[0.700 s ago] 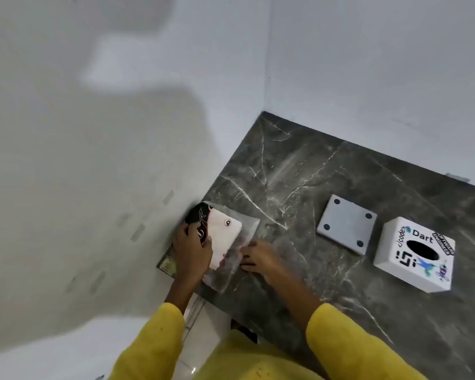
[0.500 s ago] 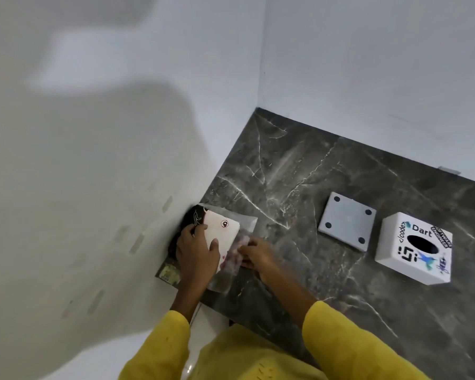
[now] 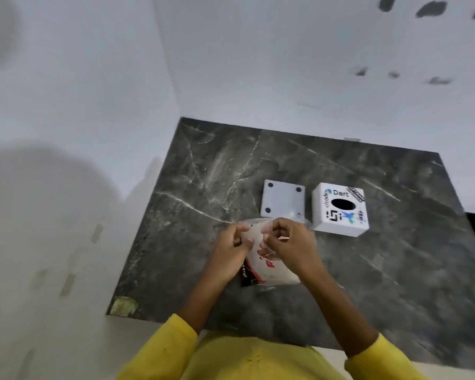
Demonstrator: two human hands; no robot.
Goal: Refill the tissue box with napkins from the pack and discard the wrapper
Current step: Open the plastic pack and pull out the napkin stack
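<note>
The napkin pack (image 3: 269, 272), white with red and black print inside a clear wrapper, is lifted above the dark marble counter (image 3: 395, 270). My left hand (image 3: 232, 249) and my right hand (image 3: 290, 244) both pinch the wrapper's upper edge, fingers curled, close together. The white tissue box (image 3: 339, 209) with stickers and a dark oval slot stands just right of my right hand. Its flat grey base plate (image 3: 283, 200) with dark corner dots lies on the counter to the left of the box, partly behind the wrapper.
White walls meet at the corner behind the counter's left and far edges. A patch of yellowish tape (image 3: 124, 305) sits at the counter's near-left corner. My yellow sleeves (image 3: 170, 349) fill the bottom of the view.
Both hands carried the pack from the counter's left edge toward the middle, beside the base plate and box, and now pinch its top edge. The camera view shifted right.
</note>
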